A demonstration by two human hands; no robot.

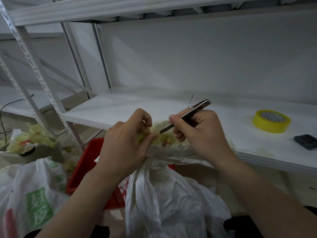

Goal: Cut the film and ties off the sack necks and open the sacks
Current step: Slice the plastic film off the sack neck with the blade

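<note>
One red crate (93,157) behind the sack (171,203)

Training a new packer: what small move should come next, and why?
Probably slice the knife through the film, away from the left hand: the right hand holds its tip at the film round the sack neck, and the left hand pinches beside it.

Two bare forearms reach forward, hands close together; left hand (127,141), knuckles up, pinches the sack neck (164,141) with curled fingers and thumb; right hand (200,133) grips a knife (186,116) like a pen, blade end toward the left thumb.
</note>
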